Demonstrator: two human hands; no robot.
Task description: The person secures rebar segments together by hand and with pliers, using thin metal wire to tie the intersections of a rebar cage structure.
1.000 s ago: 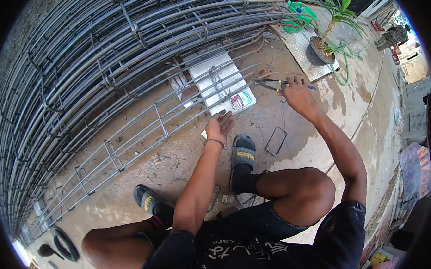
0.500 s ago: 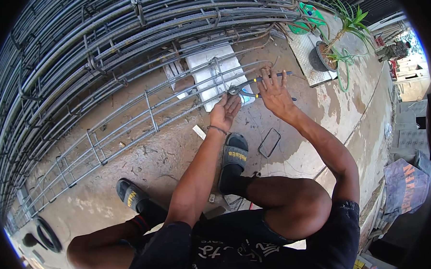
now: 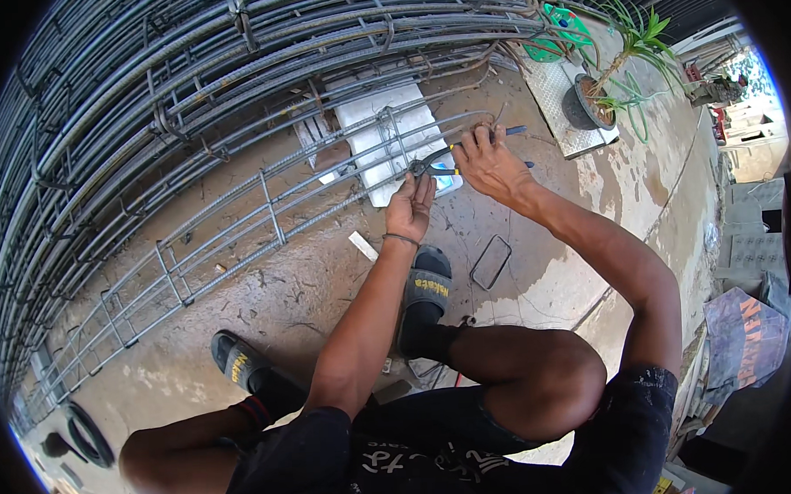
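Observation:
I squat on wet concrete over a long rebar cage (image 3: pixel 270 213) lying on the ground. My right hand (image 3: pixel 489 163) grips a pair of pincers (image 3: pixel 436 163) with blue handles, its jaws at the near bars of the cage. My left hand (image 3: pixel 410 209) reaches up beside the jaws, fingers at the bar just below them; whether it pinches a tie wire I cannot tell. A white flat slab (image 3: pixel 389 137) lies under the cage end.
A big stack of finished rebar cages (image 3: pixel 168 89) fills the upper left. A potted plant (image 3: pixel 597 101) stands on a metal plate (image 3: pixel 561 90) at the upper right. A bent stirrup (image 3: pixel 491 261) lies by my right sandal (image 3: pixel 425 285). Coiled wire (image 3: pixel 86 434) sits at lower left.
My right hand has brought the pincers leftward from the far end of the cage to my left hand. The left hand has risen to the bar. The view has shifted.

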